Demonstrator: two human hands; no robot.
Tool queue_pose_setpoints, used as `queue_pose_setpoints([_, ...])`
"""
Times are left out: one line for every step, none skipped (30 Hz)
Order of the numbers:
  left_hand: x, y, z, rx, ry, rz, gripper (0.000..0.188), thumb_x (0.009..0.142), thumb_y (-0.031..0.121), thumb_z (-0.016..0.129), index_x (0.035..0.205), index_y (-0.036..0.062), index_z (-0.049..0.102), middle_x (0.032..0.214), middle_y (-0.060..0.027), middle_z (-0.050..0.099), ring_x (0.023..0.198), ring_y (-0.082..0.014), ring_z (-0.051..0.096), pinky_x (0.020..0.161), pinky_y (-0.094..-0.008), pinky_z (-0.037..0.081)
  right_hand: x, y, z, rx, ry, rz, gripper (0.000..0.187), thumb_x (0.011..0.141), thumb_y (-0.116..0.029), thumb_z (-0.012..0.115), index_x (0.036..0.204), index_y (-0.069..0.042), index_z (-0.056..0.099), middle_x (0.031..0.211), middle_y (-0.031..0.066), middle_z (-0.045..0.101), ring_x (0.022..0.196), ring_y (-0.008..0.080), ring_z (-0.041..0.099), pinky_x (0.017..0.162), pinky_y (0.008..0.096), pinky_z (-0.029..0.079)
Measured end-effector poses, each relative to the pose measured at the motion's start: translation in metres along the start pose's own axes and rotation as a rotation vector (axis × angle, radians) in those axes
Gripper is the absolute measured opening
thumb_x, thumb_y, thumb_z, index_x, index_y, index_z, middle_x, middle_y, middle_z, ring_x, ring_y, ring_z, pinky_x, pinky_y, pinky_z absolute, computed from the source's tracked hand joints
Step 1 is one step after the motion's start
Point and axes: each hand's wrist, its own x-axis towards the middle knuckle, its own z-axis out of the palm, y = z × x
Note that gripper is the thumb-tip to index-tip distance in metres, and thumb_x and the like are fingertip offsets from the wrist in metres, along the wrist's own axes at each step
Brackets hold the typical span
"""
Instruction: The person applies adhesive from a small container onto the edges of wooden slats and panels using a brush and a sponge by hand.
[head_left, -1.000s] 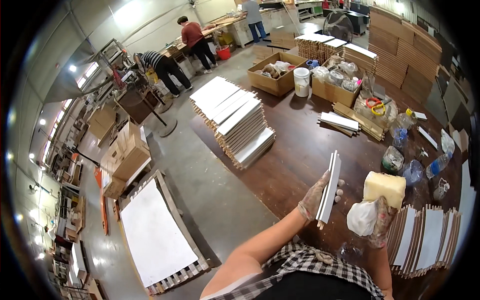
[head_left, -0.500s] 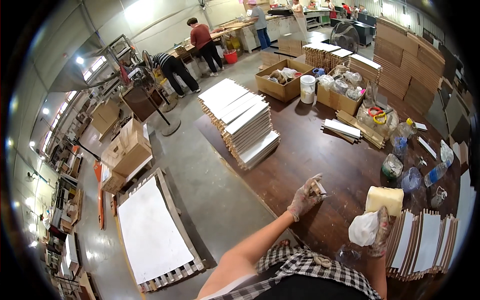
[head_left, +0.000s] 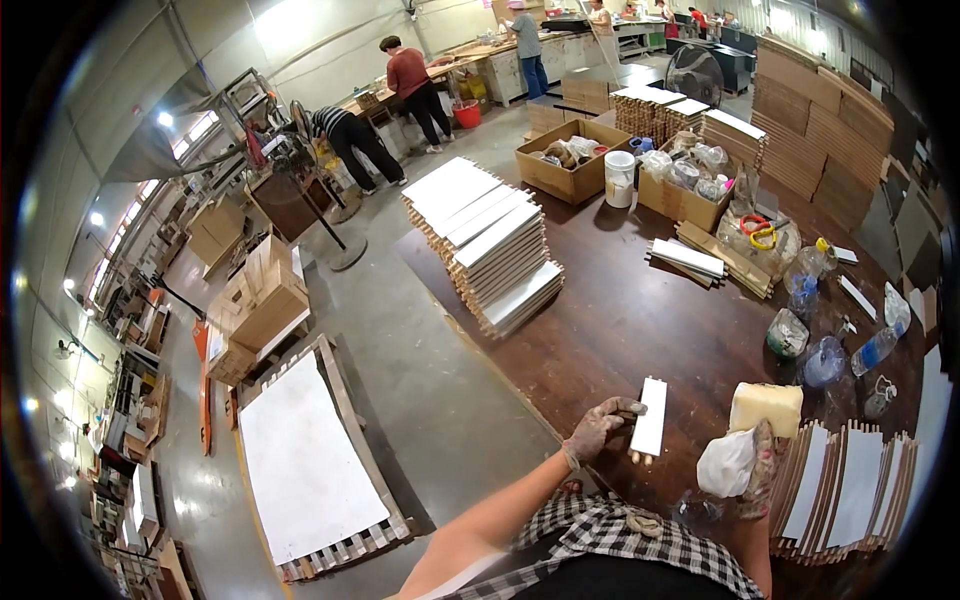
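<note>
My left hand [head_left: 598, 430], in a thin stained glove, has its fingers closed at the left edge of a short white board [head_left: 650, 418]. The board's white face is up, and round wooden pegs stick out of its near end. Whether it rests on the table or is held just above cannot be made out. My right hand [head_left: 763, 470], also in a stained glove, is closed on a bunched white cloth [head_left: 727, 463]. Right beyond it sits a pale yellow foam block [head_left: 766, 408]. White boards with brown pegged edges [head_left: 852, 480] stand in a row to the right.
A tall stack of white boards [head_left: 490, 240] stands at the table's [head_left: 590, 300] left edge. Beyond are cardboard boxes [head_left: 562, 180], a white tub [head_left: 619, 180], scissors [head_left: 760, 232] and plastic bottles [head_left: 875, 350]. A white-topped pallet [head_left: 310, 460] lies on the floor; people work farther back.
The white board in my left hand has turned from end-on to white face up, and that hand has moved slightly nearer to me. My right hand stays almost in place with the cloth.
</note>
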Motion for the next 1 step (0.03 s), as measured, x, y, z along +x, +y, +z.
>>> queue_pose_setpoints([0.0006, -0.0006, 0.0002, -0.004, -0.001, 0.002, 0.032, 0.092, 0.005, 0.047, 0.124, 0.0053, 0.051, 0.116, -0.0104, 0.060, 0.097, -0.0128, 0.059, 0.080, -0.0291, 0.051, 0.0007, 0.0003, -0.0021, -0.004, 0.000, -0.002, 0.046, 0.092, -0.031, 0.061, 0.127, -0.003, 0.049, 0.112, 0.0099, 0.059, 0.099, 0.0174, 0.058, 0.086, 0.0279, 0.049])
